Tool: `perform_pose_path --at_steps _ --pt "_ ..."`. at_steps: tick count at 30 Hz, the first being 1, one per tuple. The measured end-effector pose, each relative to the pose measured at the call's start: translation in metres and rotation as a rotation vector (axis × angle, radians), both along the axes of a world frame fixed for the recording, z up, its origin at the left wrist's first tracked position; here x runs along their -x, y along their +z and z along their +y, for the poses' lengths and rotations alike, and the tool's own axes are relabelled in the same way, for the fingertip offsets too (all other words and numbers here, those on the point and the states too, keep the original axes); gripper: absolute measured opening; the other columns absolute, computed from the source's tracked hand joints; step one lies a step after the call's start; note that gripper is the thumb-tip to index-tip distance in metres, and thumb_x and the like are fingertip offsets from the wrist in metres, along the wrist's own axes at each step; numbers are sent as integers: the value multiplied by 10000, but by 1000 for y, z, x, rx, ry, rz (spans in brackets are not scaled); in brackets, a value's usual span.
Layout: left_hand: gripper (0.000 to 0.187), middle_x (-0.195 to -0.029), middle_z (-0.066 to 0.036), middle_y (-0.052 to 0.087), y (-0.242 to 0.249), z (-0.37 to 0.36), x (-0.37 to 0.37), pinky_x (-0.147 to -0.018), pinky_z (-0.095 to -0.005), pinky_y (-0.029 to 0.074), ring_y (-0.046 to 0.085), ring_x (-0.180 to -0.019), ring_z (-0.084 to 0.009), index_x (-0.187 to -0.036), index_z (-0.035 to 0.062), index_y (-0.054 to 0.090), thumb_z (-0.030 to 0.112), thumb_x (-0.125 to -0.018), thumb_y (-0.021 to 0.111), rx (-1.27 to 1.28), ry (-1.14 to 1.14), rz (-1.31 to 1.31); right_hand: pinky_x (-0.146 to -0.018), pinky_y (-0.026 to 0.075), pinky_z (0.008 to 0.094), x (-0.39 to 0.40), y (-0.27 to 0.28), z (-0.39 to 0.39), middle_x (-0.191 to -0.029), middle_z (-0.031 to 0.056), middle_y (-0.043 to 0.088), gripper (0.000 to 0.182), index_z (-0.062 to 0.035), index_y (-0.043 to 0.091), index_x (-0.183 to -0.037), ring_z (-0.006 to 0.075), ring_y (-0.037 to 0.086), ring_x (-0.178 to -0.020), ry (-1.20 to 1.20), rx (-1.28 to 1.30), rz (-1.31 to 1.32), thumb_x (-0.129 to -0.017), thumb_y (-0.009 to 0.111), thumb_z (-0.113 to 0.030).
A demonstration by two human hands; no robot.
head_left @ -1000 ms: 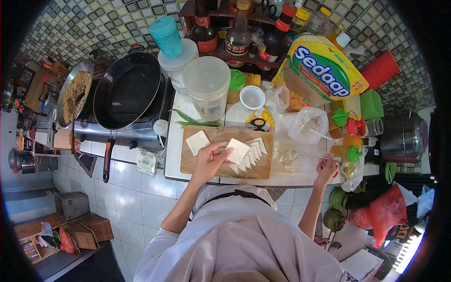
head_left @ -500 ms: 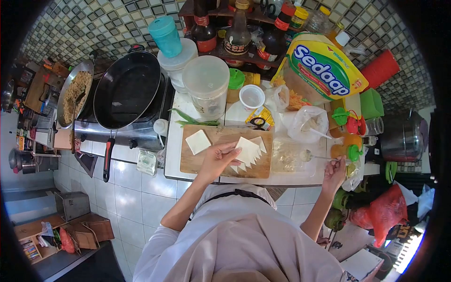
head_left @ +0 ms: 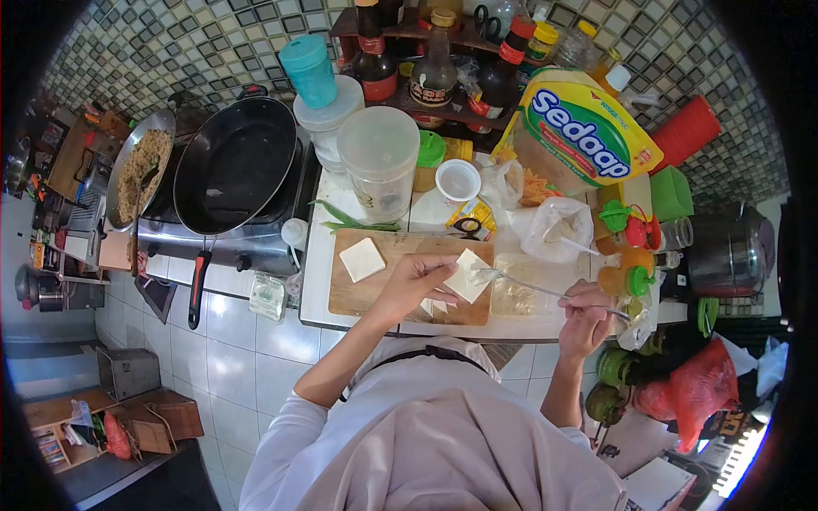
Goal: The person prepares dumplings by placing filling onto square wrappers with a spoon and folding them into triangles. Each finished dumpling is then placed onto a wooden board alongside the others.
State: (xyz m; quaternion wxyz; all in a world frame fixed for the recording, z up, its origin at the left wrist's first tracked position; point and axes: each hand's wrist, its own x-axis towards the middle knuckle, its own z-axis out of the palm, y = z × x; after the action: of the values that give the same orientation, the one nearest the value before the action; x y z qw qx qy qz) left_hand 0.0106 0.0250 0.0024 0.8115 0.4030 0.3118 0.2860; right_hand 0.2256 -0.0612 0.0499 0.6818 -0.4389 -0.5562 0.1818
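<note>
My left hand (head_left: 422, 281) pinches a pale square wrapper (head_left: 464, 281), like a dumpling skin, above the right part of a wooden cutting board (head_left: 388, 251). In my right hand (head_left: 586, 319) is a long metal spoon (head_left: 537, 291). The spoon's bowl, with some whitish matter on it, is over the held wrapper and seems to touch it. White pointed pieces (head_left: 436, 306) lie on the board, partly hidden under my left hand and the wrapper. A white square stack of wrappers (head_left: 362, 259) sits at the board's left.
Right of the board is a clear plastic tray (head_left: 515, 294). Behind stand a lidded tub (head_left: 379, 162), a white cup (head_left: 457, 180), a plastic bag (head_left: 558, 230) and a Sedaap pouch (head_left: 571, 128). A frying pan (head_left: 234, 166) rests on the stove at left.
My right hand has brought the spoon left, so its bowl is now over the wrapper. The wrapper in my left hand has shifted right and turned, covering some pointed pieces.
</note>
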Motion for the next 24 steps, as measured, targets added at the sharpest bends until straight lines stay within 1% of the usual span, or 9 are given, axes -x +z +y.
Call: perform_pose_path --at_steps 1,2,4,7,11,16,19,21,24 --pt "320 -925 -110 589 -1 1 2 -644 -251 536 624 -728 -200 -1108 -71 487 130 -859 486 -1 4 0 -414 281 214 2 1 2 -592 81 517 418 -5 526 -726 98 380 -462 -16 -41 -93 -893 389 -362" --pt "319 -928 -110 588 -1 1 3 -643 -251 537 622 -725 -196 -1106 -72 489 129 -857 488 5 7 5 -414 281 214 4 2 2 -592 81 517 418 -5 526 -726 98 380 -462 -13 -41 -93 -893 389 -362" --pt "318 -932 -111 588 -3 1 5 -642 -252 538 620 -722 -193 -1104 -72 491 128 -856 490 11 9 10 -405 282 219 6 3 2 -587 91 534 426 -2 549 -676 106 404 -462 24 -41 -128 -893 399 -336" --pt "311 -933 -104 585 -5 -1 5 -644 -252 539 613 -720 -179 -1092 -73 500 125 -853 495 -1 43 -1 -403 292 226 5 1 2 -590 95 548 430 -4 567 -670 114 428 -463 28 -27 -195 -882 421 -348" --pt "302 -924 -87 572 -7 -1 6 -648 -255 543 599 -722 -160 -1080 -81 506 115 -851 495 2 54 15 -408 310 235 7 4 4 -601 92 559 419 -22 574 -673 127 449 -468 52 -13 -207 -872 436 -364" --pt "301 -923 -84 563 -5 -1 5 -650 -260 546 589 -719 -153 -1076 -90 504 109 -849 495 11 60 10 -419 336 257 8 5 6 -602 76 558 389 -46 581 -676 155 469 -471 66 -76 -268 -867 449 -358" --pt "303 -928 -89 564 -6 0 4 -647 -256 544 601 -725 -169 -1077 -88 503 110 -849 497 6 51 -8 -420 337 258 5 6 6 -602 80 556 385 -43 577 -679 160 473 -474 92 -97 -312 -866 453 -355" --pt "304 -929 -92 568 -4 1 4 -644 -251 541 615 -724 -187 -1082 -85 501 110 -849 498 43 50 -4 -419 336 258 6 10 6 -601 80 554 384 -40 575 -679 162 472 -471 78 -107 -302 -865 455 -353" --pt "304 -928 -94 573 -4 1 5 -643 -246 537 624 -721 -201 -1086 -83 499 111 -852 494 27 34 27 -415 334 258 6 11 6 -598 79 551 384 -34 575 -675 165 470 -462 62 -124 -264 -863 461 -349"
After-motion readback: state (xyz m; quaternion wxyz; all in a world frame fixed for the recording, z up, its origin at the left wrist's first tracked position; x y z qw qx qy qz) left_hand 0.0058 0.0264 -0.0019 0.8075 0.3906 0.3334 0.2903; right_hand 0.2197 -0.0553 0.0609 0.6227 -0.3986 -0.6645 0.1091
